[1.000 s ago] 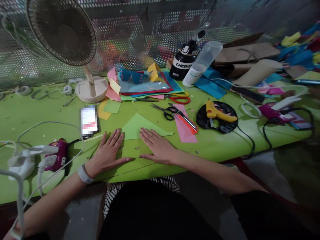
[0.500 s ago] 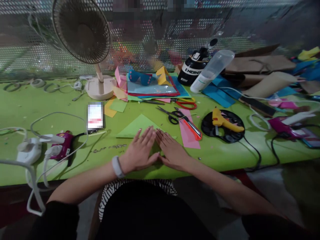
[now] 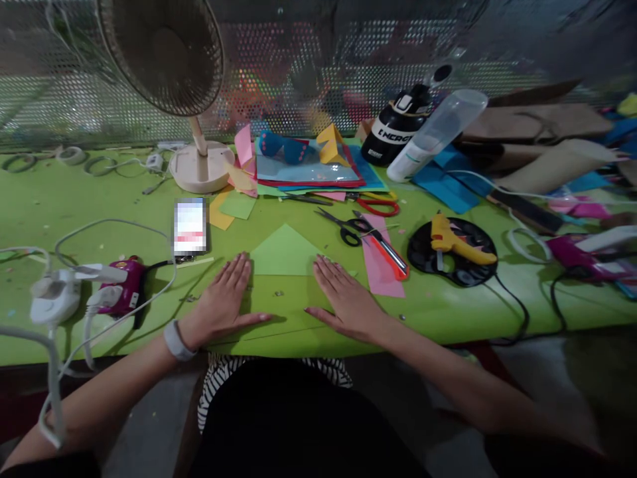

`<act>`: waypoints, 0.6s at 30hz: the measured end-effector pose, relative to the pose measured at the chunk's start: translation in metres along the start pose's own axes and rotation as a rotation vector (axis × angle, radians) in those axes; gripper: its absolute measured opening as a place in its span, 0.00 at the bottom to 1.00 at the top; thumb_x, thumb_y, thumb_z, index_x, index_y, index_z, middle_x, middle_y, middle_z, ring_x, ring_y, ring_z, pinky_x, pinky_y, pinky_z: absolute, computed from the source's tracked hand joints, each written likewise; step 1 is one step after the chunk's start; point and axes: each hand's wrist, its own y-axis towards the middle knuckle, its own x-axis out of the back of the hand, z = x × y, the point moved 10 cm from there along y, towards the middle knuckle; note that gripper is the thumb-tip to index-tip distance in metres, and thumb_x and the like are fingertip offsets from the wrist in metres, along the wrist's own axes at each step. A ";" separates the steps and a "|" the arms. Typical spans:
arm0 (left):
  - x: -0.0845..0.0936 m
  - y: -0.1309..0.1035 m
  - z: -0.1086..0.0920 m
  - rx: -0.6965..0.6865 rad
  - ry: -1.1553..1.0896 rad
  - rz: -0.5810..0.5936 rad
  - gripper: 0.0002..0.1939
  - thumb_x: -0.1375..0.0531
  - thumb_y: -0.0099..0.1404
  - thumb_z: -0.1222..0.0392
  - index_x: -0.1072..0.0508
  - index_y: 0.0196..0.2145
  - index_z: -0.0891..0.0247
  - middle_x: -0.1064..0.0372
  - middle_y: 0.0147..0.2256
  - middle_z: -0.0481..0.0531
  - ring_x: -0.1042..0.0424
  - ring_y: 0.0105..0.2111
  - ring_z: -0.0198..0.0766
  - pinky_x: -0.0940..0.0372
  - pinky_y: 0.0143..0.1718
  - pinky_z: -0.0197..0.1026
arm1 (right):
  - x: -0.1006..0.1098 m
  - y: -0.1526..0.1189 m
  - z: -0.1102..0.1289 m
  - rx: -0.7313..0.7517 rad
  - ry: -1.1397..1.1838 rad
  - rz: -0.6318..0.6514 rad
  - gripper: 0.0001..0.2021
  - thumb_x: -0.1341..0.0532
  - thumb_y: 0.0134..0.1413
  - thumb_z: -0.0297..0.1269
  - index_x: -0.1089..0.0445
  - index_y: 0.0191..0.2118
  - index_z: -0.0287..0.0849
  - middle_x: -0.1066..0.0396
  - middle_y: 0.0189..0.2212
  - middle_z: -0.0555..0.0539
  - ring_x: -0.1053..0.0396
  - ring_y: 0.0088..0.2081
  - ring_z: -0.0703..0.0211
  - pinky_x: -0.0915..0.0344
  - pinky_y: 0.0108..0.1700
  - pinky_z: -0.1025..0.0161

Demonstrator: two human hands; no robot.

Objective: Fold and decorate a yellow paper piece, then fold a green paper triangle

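Note:
A light green sheet of paper (image 3: 287, 255), folded into a triangle, lies on the green table (image 3: 288, 332) with its point facing away from me. At its left corner rests my left hand (image 3: 226, 299), fingers stretched flat and thumb out to the side. My right hand (image 3: 346, 295) lies flat over the right corner, its thumb spread toward the middle. Neither hand grips anything. Black scissors (image 3: 348, 232), a pink paper strip (image 3: 378, 272) and an orange utility knife (image 3: 391, 259) lie to the right of the paper.
Farther right, a yellow glue gun (image 3: 460, 244) sits on a black palette-shaped tray (image 3: 421, 255). A phone (image 3: 190, 226), a fan (image 3: 202, 166) and corded power strips (image 3: 122, 289) are on the left. Behind stand stacked sheets (image 3: 308, 174), a black bottle (image 3: 393, 129) and a clear bottle (image 3: 438, 136).
My left hand has slid left across the paper to its left corner, uncovering the fold. My right hand stays near the right corner, its thumb now apart from the left one.

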 end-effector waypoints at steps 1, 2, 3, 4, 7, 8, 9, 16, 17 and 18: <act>0.001 -0.006 0.007 0.023 0.012 -0.003 0.56 0.57 0.62 0.26 0.64 0.69 0.77 0.65 0.68 0.72 0.64 0.69 0.54 0.60 0.67 0.52 | -0.001 -0.002 -0.003 -0.015 0.006 0.004 0.45 0.57 0.62 0.61 0.65 0.70 0.25 0.63 0.69 0.29 0.65 0.70 0.44 0.57 0.69 0.46; 0.002 -0.012 0.015 0.044 0.023 -0.004 0.56 0.57 0.62 0.25 0.64 0.68 0.77 0.64 0.68 0.72 0.64 0.69 0.55 0.60 0.67 0.52 | -0.001 -0.005 -0.006 -0.031 0.011 0.010 0.45 0.57 0.62 0.61 0.63 0.69 0.24 0.62 0.69 0.29 0.65 0.70 0.44 0.57 0.69 0.46; 0.002 -0.017 0.022 0.069 0.033 0.002 0.56 0.57 0.62 0.25 0.63 0.68 0.78 0.64 0.68 0.72 0.63 0.69 0.55 0.60 0.67 0.52 | -0.002 -0.008 -0.010 -0.050 0.014 0.018 0.45 0.57 0.62 0.61 0.61 0.69 0.23 0.62 0.69 0.28 0.65 0.70 0.43 0.57 0.69 0.46; 0.002 -0.022 0.028 0.091 0.043 0.014 0.56 0.57 0.62 0.25 0.62 0.68 0.78 0.63 0.68 0.72 0.63 0.69 0.55 0.59 0.67 0.52 | -0.002 -0.011 -0.014 -0.068 0.019 0.030 0.45 0.57 0.62 0.61 0.59 0.68 0.22 0.62 0.68 0.28 0.64 0.70 0.43 0.57 0.69 0.47; 0.009 -0.028 0.042 0.152 0.073 0.025 0.55 0.58 0.62 0.25 0.56 0.67 0.79 0.57 0.67 0.74 0.58 0.68 0.57 0.59 0.66 0.54 | 0.004 -0.016 -0.027 -0.097 0.051 0.075 0.44 0.57 0.62 0.61 0.53 0.67 0.23 0.58 0.68 0.28 0.60 0.69 0.43 0.54 0.68 0.47; 0.016 -0.026 0.044 0.170 0.081 0.004 0.55 0.59 0.62 0.25 0.54 0.66 0.80 0.54 0.66 0.74 0.56 0.67 0.58 0.59 0.66 0.56 | 0.012 -0.014 -0.030 -0.106 0.063 0.071 0.43 0.56 0.62 0.61 0.51 0.67 0.25 0.56 0.68 0.29 0.57 0.69 0.42 0.52 0.67 0.46; 0.025 -0.021 0.043 0.187 0.089 -0.027 0.53 0.59 0.62 0.25 0.51 0.65 0.79 0.51 0.65 0.75 0.53 0.66 0.59 0.58 0.66 0.57 | 0.023 -0.010 -0.033 -0.116 0.077 0.053 0.41 0.54 0.62 0.60 0.49 0.66 0.27 0.53 0.67 0.29 0.55 0.68 0.42 0.50 0.67 0.46; 0.051 0.062 -0.002 0.203 -0.146 0.032 0.15 0.49 0.70 0.52 0.30 0.43 0.65 0.27 0.40 0.58 0.28 0.37 0.43 0.36 0.38 0.43 | 0.054 0.059 -0.016 -0.205 0.448 0.265 0.13 0.41 0.60 0.46 0.29 0.34 0.40 0.23 0.29 0.45 0.24 0.34 0.54 0.31 0.38 0.61; 0.042 0.072 -0.004 0.206 -0.171 0.101 0.12 0.47 0.68 0.54 0.30 0.40 0.65 0.27 0.37 0.57 0.29 0.34 0.42 0.37 0.35 0.42 | 0.043 0.066 -0.011 -0.227 0.538 0.369 0.12 0.40 0.59 0.44 0.30 0.31 0.40 0.24 0.25 0.47 0.25 0.29 0.58 0.32 0.35 0.63; 0.033 0.080 -0.004 0.210 -0.191 0.166 0.10 0.46 0.67 0.56 0.30 0.38 0.65 0.27 0.35 0.56 0.29 0.33 0.41 0.39 0.32 0.41 | 0.033 0.070 -0.009 -0.266 0.622 0.451 0.13 0.39 0.58 0.43 0.32 0.29 0.40 0.26 0.22 0.48 0.26 0.25 0.60 0.32 0.32 0.64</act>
